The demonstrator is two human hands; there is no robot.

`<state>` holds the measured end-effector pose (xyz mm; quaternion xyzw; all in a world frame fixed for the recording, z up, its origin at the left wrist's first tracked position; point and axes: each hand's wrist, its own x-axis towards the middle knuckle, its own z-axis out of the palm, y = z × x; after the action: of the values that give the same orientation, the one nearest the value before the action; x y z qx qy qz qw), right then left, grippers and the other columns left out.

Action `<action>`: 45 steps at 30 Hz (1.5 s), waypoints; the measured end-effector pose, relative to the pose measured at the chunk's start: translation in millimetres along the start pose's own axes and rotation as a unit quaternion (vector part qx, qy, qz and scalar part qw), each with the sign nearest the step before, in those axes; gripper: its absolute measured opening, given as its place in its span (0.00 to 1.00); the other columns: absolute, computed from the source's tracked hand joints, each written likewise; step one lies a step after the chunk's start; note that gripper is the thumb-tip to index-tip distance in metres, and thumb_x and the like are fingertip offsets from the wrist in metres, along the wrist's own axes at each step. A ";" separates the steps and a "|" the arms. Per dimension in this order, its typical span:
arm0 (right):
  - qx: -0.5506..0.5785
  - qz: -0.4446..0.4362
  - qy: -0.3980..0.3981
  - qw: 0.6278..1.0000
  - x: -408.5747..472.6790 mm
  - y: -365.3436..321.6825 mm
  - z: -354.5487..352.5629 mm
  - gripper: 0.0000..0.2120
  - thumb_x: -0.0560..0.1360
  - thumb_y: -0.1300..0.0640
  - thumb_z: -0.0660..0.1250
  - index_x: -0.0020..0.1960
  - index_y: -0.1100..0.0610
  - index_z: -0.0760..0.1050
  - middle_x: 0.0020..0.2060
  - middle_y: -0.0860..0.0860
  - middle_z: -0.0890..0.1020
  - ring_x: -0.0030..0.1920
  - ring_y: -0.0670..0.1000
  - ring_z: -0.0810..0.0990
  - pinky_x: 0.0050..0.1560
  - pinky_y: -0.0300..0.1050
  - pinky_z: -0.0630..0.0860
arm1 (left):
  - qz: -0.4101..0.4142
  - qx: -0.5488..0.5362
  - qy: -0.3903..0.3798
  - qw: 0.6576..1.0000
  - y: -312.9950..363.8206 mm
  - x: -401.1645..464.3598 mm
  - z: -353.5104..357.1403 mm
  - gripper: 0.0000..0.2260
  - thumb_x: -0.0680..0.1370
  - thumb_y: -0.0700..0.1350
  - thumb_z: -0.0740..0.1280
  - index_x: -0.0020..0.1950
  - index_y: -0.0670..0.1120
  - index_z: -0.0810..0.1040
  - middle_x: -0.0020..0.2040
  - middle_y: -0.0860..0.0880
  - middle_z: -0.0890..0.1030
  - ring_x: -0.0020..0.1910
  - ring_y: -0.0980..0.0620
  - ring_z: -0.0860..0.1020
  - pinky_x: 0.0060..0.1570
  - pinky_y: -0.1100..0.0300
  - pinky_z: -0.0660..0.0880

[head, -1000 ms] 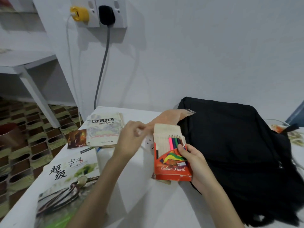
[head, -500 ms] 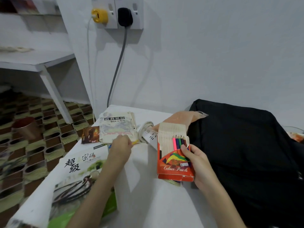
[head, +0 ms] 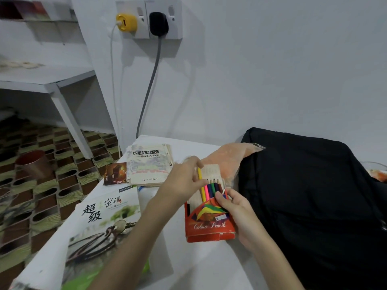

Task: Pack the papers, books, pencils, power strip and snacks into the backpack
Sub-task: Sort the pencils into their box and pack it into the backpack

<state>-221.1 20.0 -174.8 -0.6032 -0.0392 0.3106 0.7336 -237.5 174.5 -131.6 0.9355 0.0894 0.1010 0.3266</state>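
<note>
Fingers (head: 193, 177) hide the yellow pencil's (head: 201, 186) top; pencil box (head: 209, 226) covers its tip.

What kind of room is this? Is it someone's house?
Probably a room at home, maybe a study corner. There are books and a colour pencil box on a white table, a wall socket with plugs in it, and a patterned floor mat.

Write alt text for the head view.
A left hand slides a yellow pencil into an open red colour pencil box held by the right hand on a white table. A black backpack lies to the right; two books lie to the left.
</note>
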 end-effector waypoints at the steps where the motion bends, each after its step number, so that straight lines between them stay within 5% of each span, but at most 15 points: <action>1: 0.007 0.001 0.001 1.000 0.1 0.0 -0.2 0.12 0.75 0.55 0.67 0.57 0.56 0.73 0.47 0.58 0.84 0.40 0.54 0.85 0.40 0.45 0.82 | 0.001 0.021 0.010 1.000 -0.2 0.4 1.9 0.15 0.73 0.49 0.71 0.57 0.46 0.75 0.40 0.48 0.80 0.45 0.52 0.76 0.48 0.61 0.73; 4: 0.035 0.009 -0.003 0.999 2.7 0.8 -0.2 0.12 0.75 0.56 0.67 0.57 0.58 0.75 0.46 0.59 0.84 0.39 0.55 0.84 0.38 0.45 0.81 | 0.027 0.025 0.020 0.999 -2.3 -3.1 2.2 0.13 0.74 0.51 0.69 0.53 0.44 0.83 0.42 0.44 0.83 0.42 0.52 0.76 0.39 0.71 0.67; 7: 0.039 0.026 -0.006 0.999 7.1 1.6 0.8 0.13 0.75 0.55 0.67 0.57 0.58 0.75 0.47 0.59 0.84 0.42 0.56 0.84 0.42 0.48 0.81 | 0.037 -0.087 0.036 0.995 -6.1 -11.8 -3.7 0.10 0.76 0.49 0.67 0.47 0.45 0.84 0.39 0.48 0.83 0.37 0.59 0.75 0.34 0.71 0.66; 9: 0.039 0.031 -0.009 0.999 9.2 0.6 1.6 0.13 0.75 0.55 0.67 0.58 0.57 0.75 0.48 0.58 0.85 0.43 0.57 0.84 0.42 0.48 0.81 | 0.023 -0.124 0.113 0.986 -16.5 -13.7 -11.5 0.09 0.77 0.47 0.66 0.45 0.45 0.82 0.38 0.51 0.81 0.35 0.61 0.73 0.35 0.72 0.66; 11: 0.040 0.027 -0.009 0.999 10.8 -1.9 0.8 0.11 0.75 0.55 0.67 0.56 0.56 0.75 0.47 0.57 0.85 0.41 0.55 0.84 0.40 0.47 0.82 | -0.042 -0.042 0.176 0.983 -39.8 -12.8 -21.1 0.10 0.77 0.47 0.65 0.43 0.43 0.81 0.40 0.48 0.81 0.38 0.59 0.73 0.39 0.68 0.67; 13: 0.045 0.021 -0.001 0.999 12.2 -4.8 -2.0 0.09 0.75 0.55 0.67 0.55 0.55 0.76 0.45 0.56 0.85 0.39 0.54 0.85 0.36 0.45 0.82 | -0.179 0.163 0.127 0.962 -71.1 -12.3 -28.3 0.12 0.78 0.50 0.62 0.47 0.44 0.81 0.47 0.46 0.79 0.51 0.49 0.74 0.50 0.57 0.68; 15: 0.043 0.023 0.002 0.999 14.4 -6.2 -2.1 0.07 0.75 0.55 0.67 0.53 0.54 0.76 0.44 0.55 0.85 0.38 0.54 0.85 0.35 0.45 0.81 | -0.291 0.311 0.040 0.904 -98.0 -14.9 -30.9 0.14 0.78 0.53 0.61 0.54 0.46 0.79 0.58 0.45 0.74 0.62 0.44 0.67 0.60 0.51 0.65; 18: 0.037 0.023 -0.002 0.999 16.9 -4.6 1.8 0.07 0.75 0.55 0.67 0.53 0.53 0.76 0.45 0.55 0.85 0.40 0.55 0.85 0.40 0.48 0.81 | -0.304 0.310 0.028 0.900 -123.1 -11.4 -28.0 0.21 0.75 0.57 0.65 0.61 0.46 0.74 0.64 0.45 0.70 0.65 0.44 0.65 0.65 0.49 0.63; 22: 0.036 0.022 -0.011 0.999 19.0 -1.7 6.7 0.08 0.75 0.55 0.67 0.53 0.54 0.76 0.42 0.54 0.86 0.39 0.54 0.85 0.39 0.46 0.81 | -0.344 0.169 0.013 0.924 -139.7 -10.9 -20.8 0.42 0.67 0.62 0.72 0.70 0.42 0.58 0.69 0.42 0.67 0.68 0.41 0.65 0.66 0.43 0.60; 28: 0.035 0.024 -0.016 0.999 20.3 -0.7 7.7 0.10 0.75 0.54 0.67 0.56 0.54 0.75 0.45 0.55 0.85 0.39 0.54 0.85 0.37 0.45 0.81 | -0.274 0.121 0.141 0.943 -143.5 -23.9 -21.8 0.23 0.71 0.53 0.68 0.60 0.42 0.70 0.55 0.42 0.76 0.59 0.40 0.71 0.58 0.52 0.66; 34: 0.026 0.018 -0.014 0.999 22.1 -2.6 5.8 0.12 0.75 0.53 0.67 0.57 0.54 0.75 0.47 0.56 0.85 0.43 0.57 0.84 0.44 0.50 0.81 | -0.255 -0.143 0.247 0.924 -147.4 -35.7 -56.6 0.13 0.76 0.45 0.63 0.37 0.37 0.76 0.34 0.40 0.74 0.35 0.47 0.71 0.38 0.56 0.67; 38: 0.029 0.015 -0.014 0.999 23.2 -1.3 2.9 0.14 0.74 0.53 0.67 0.59 0.54 0.74 0.47 0.56 0.85 0.45 0.58 0.84 0.48 0.53 0.80 | -0.229 -0.170 0.248 0.926 -157.0 -47.6 -96.5 0.13 0.74 0.35 0.61 0.29 0.41 0.72 0.28 0.46 0.74 0.35 0.48 0.72 0.35 0.60 0.67; 41: 0.023 0.021 -0.014 0.999 24.3 1.3 4.2 0.15 0.74 0.52 0.67 0.60 0.55 0.74 0.47 0.57 0.85 0.44 0.58 0.84 0.48 0.53 0.80 | -0.203 -0.184 0.210 0.938 -162.2 -51.7 -106.2 0.16 0.71 0.33 0.62 0.26 0.48 0.70 0.22 0.53 0.73 0.28 0.58 0.72 0.35 0.65 0.69; 45: 0.018 0.024 -0.020 0.999 23.9 2.7 7.9 0.13 0.74 0.53 0.67 0.57 0.54 0.75 0.46 0.56 0.85 0.43 0.57 0.84 0.46 0.52 0.80 | -0.255 -0.073 0.167 0.950 -161.9 -55.0 -80.6 0.14 0.70 0.45 0.63 0.24 0.49 0.68 0.24 0.49 0.68 0.26 0.51 0.66 0.37 0.56 0.68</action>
<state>-206.4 39.0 -182.7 -0.5847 -0.0336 0.3405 0.7356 -326.8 334.3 -178.9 0.8249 0.3705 0.1755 0.3891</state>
